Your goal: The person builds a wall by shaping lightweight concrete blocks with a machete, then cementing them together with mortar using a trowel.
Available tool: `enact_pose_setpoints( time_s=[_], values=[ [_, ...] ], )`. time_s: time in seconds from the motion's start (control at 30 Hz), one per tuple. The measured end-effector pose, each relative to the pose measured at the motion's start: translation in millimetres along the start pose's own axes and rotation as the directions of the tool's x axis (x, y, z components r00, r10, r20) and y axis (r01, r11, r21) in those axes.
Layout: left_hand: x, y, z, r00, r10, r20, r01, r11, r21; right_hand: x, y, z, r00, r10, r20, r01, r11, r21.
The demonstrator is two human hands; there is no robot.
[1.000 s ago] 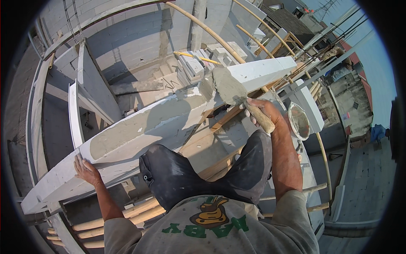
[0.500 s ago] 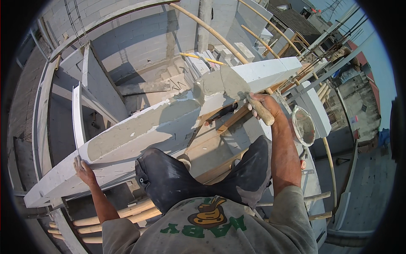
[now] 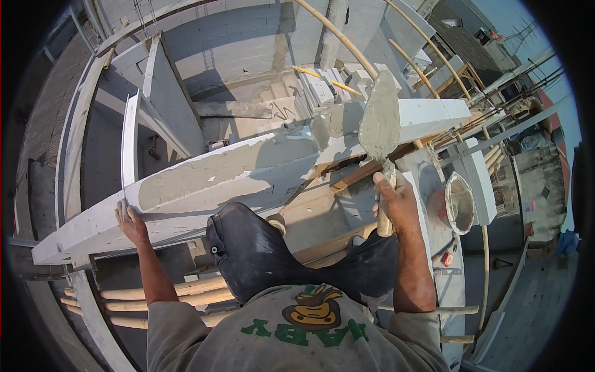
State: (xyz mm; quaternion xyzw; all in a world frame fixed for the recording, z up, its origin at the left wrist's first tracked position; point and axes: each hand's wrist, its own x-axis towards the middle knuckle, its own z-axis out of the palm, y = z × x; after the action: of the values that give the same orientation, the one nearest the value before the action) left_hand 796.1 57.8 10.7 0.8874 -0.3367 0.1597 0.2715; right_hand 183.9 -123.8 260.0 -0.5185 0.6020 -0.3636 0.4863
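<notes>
My right hand (image 3: 396, 201) grips the wooden handle of a trowel (image 3: 379, 118), whose mortar-coated blade points away from me over the right part of a row of white blocks (image 3: 87, 229). Grey mortar (image 3: 217, 167) covers much of that row’s top, with ragged white edges showing. My left hand (image 3: 130, 220) rests with fingers apart on the row’s left part, beside the end of the mortar band. Just right of my right hand, a round bucket (image 3: 441, 204) with grey mortar inside stands on a ledge.
Bamboo poles (image 3: 164, 291) lie below the row at lower left; others (image 3: 334, 28) lean across the back. Block stacks (image 3: 313, 87) sit beyond the row. A small red object (image 3: 447, 259) lies below the bucket. Block walls (image 3: 229, 49) and deep drops surround my perch.
The trowel has swung more upright, its blade now rising away from me, with my right hand lower on screen. The camera view has shifted; my left hand stays on the blocks.
</notes>
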Motion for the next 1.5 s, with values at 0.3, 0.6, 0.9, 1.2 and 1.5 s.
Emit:
enact_pose_setpoints(
  time_s=[0.3, 0.6, 0.9, 1.2, 1.5],
  values=[
    [-10, 3, -8, 0.997, -0.027, -0.067, 0.032, 0.997, 0.072, 11, -34, 77, 0.852, 0.345, 0.393, -0.161, 0.888, -0.431],
    [-10, 22, -11, 0.991, -0.006, -0.130, 0.014, 0.998, 0.061, 75, -49, 106, 0.873, 0.413, 0.259, -0.065, 0.625, -0.778],
    [-11, 19, 0, 0.980, -0.003, -0.200, 0.002, 1.000, -0.004, 169, -67, 202, 0.798, 0.531, 0.285, -0.010, 0.485, -0.875],
    [-10, 15, 4, 0.975, 0.001, -0.222, -0.009, 0.999, -0.037, 169, -61, 258, 0.772, 0.405, 0.490, 0.245, 0.522, -0.817],
    [-12, 12, 2, 0.977, 0.005, -0.212, -0.010, 1.000, -0.026, 105, -93, 198, 0.889, 0.198, 0.413, 0.168, 0.697, -0.697]
  ],
)
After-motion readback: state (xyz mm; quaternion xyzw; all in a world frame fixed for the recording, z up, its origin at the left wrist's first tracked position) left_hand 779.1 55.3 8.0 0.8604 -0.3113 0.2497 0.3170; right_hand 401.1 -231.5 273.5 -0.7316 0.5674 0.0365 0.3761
